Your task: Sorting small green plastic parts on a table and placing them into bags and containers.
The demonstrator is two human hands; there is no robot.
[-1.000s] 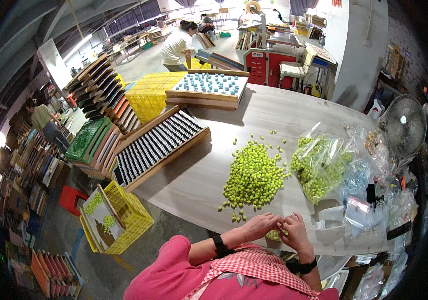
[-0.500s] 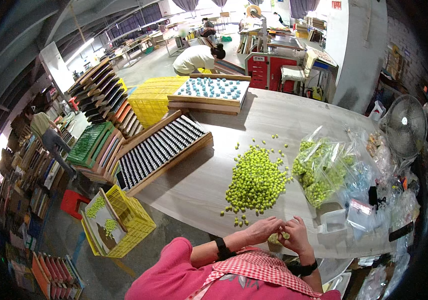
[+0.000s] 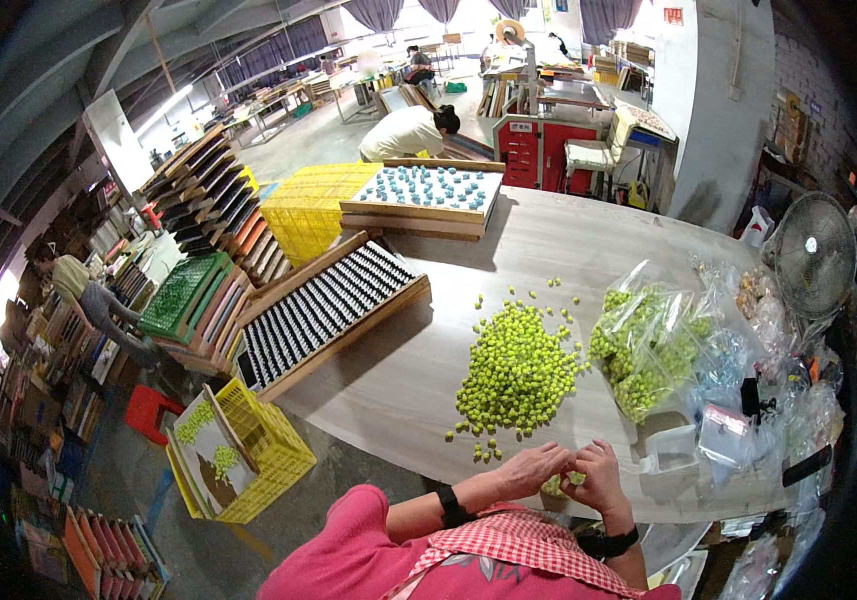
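Observation:
At the near edge of the table, my left hand (image 3: 537, 470) and my right hand (image 3: 599, 477) meet with their fingertips pinched together. Whatever small thing they hold is too small to make out. Just under the fingers shows a little light green (image 3: 561, 486), partly hidden by the hands. Beyond them spreads a loose pile of small, round, bright green pieces (image 3: 514, 375), with a few strays around its rim. A clear plastic bag (image 3: 649, 345) with more green pieces lies right of the pile.
To the left on the table rests a wooden-framed tray (image 3: 329, 315) with rows of black pieces; behind it, another tray (image 3: 424, 190) bears blue pieces. A white scoop-like container (image 3: 671, 450) and a fan (image 3: 815, 255) are at right. Yellow crates (image 3: 274, 455) stand beside the table. A person (image 3: 404, 133) bends beyond it.
My view has shifted slightly, so the table things sit a little lower. My hands stay together at the table edge. At far left, a person standing by the racks now leans over.

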